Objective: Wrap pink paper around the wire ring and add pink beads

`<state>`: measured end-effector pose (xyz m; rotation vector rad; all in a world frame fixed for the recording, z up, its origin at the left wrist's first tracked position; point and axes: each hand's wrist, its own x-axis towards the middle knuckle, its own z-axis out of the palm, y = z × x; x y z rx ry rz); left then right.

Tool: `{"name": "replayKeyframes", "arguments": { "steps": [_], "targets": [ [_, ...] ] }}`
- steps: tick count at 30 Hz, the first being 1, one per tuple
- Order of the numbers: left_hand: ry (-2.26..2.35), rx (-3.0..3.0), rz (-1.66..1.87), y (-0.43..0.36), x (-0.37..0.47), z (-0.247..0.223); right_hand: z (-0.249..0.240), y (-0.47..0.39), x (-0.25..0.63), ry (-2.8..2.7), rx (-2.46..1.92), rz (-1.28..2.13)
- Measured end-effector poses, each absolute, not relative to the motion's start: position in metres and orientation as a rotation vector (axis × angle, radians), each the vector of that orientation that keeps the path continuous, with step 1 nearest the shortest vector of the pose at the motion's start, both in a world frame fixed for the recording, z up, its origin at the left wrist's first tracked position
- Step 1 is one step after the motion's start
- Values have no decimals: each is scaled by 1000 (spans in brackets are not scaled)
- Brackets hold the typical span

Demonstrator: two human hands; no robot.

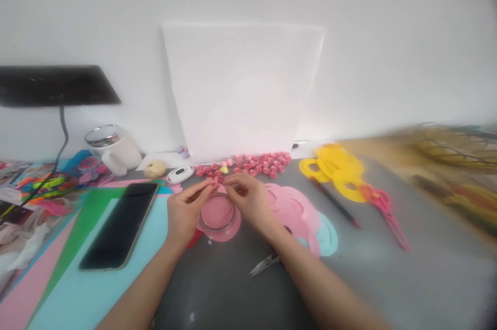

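My left hand (pixel 182 213) is closed in a pinch, with a small pink piece (pixel 216 180) at its fingertips. Close beside it, my right hand (pixel 250 200) is also pinched; what lies between its fingers is too small and blurred to make out. Just below both hands, a dark round ring (pixel 218 228) rests on a pink paper circle (pixel 225 237). Behind the fingertips spreads a row of small rolled reddish-pink pieces (pixel 266 163). Small metal snips (pixel 264 266) lie on the grey mat under my right forearm, which partly hides them.
Pink paper cutouts (pixel 310 213), a dark pencil (pixel 336 203), yellow cutouts (pixel 341 164) and pink scissors (pixel 388 211) lie to the right. At left, a phone (pixel 120 226) rests on coloured sheets (pixel 145 257), near a white mug (pixel 122 156). A white board (pixel 244 91) leans on the wall.
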<state>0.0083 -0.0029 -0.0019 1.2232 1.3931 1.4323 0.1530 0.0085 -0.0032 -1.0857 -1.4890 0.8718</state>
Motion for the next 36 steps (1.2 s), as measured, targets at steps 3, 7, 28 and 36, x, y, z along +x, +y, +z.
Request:
{"name": "replayKeyframes", "arguments": {
  "steps": [3, 7, 28, 36],
  "targets": [
    [1300, 1067, 1467, 3, 3, -1, -5, 12, 162, -1608, -1184, 893],
    [1244, 967, 1465, 7, -1, 0, -1, 12, 174, -1999, -1159, 954],
    [1456, 1572, 1558, -6, 3, 0, 6, 14, 177, -1833, -821, 1403],
    [1379, 1637, 1549, -11, 6, -6, 0, 12, 164, -1799, -989, 1213]
  ]
}}
